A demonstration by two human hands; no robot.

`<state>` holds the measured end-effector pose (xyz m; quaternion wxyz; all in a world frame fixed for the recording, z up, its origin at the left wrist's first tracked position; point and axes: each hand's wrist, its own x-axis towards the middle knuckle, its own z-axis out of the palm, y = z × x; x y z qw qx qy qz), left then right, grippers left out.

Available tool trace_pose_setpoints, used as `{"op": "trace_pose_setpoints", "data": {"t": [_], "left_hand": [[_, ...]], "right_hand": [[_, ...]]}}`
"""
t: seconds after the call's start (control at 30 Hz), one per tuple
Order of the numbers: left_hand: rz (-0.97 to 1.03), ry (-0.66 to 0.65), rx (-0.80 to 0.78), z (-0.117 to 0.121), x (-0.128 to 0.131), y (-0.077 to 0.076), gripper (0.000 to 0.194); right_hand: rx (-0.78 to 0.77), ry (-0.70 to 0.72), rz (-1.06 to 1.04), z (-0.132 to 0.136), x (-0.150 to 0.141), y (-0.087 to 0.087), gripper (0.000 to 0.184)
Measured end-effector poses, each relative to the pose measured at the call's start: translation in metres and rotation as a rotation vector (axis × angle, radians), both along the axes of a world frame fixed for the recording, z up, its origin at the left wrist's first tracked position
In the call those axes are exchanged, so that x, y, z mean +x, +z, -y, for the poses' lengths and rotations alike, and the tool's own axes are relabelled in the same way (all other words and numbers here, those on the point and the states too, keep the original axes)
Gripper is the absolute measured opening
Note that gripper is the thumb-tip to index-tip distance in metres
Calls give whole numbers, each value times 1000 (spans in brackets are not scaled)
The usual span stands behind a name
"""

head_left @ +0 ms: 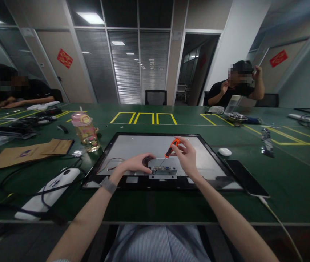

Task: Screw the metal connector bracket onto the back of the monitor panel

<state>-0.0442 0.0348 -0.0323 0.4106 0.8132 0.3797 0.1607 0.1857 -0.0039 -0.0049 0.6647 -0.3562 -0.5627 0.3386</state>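
Observation:
My right hand [186, 154] grips an orange-and-black screwdriver [172, 147], tilted with its thin shaft pointing down and left. The shaft's tip meets a metal bracket [164, 171] that carries a small board with connectors. At the bracket's left end, my left hand [137, 163] is curled, its thumb against the metal and its fingers behind. A dark rounded thing [145, 160] shows between these fingers and thumb; I cannot make out what it is. Under both hands lies a flat panel [119, 145] with a black frame and a pale grey back.
Left of the panel stand a pink-lidded bottle [85, 131], a brown paper bag [29, 154] and a white power strip [49, 193] with black cables. A phone [247, 177] on a cable and a white earbud case [225, 151] lie right. Two people sit across the green table [288, 174].

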Motion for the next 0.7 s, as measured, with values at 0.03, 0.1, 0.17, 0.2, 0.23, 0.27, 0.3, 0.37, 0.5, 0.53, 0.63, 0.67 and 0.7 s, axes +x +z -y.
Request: {"op": "trace_pose_setpoints", "data": {"t": [0.03,0.1,0.17,0.2,0.23,0.27,0.3,0.37,0.5,0.53,0.63,0.67,0.7], "left_hand": [[-5,1,-6,0,0,0,69],[-8,-2,-14,1,1,1,68],[0,-8,-7,1,1,2,66],[3,-10,0,1,1,2,66],[4,-11,6,1,1,2,66],[1,-10,10,1,1,2,66],[-2,-9,11,1,1,2,66],[-8,-9,10,1,1,1,66],[-15,1,15,1,0,1,67],[-19,7,19,1,0,1,67],[-13,6,20,0,0,0,67],[-6,2,17,0,0,0,68],[0,-2,13,0,1,-1,68]], "right_hand": [[0,6,-1,0,-2,-2,33],[3,11,8,1,-5,-6,33],[6,10,29,1,-6,-8,33],[7,9,39,1,-6,-8,32],[9,7,47,1,-6,-9,32],[10,6,53,1,-6,-9,31],[12,6,57,2,-6,-9,31],[16,8,65,2,-6,-8,30],[22,12,86,2,-7,-10,30],[24,13,89,2,-7,-11,31],[33,10,103,2,-7,-14,31],[37,9,112,2,-7,-14,31],[43,7,121,2,-7,-15,31]]}}
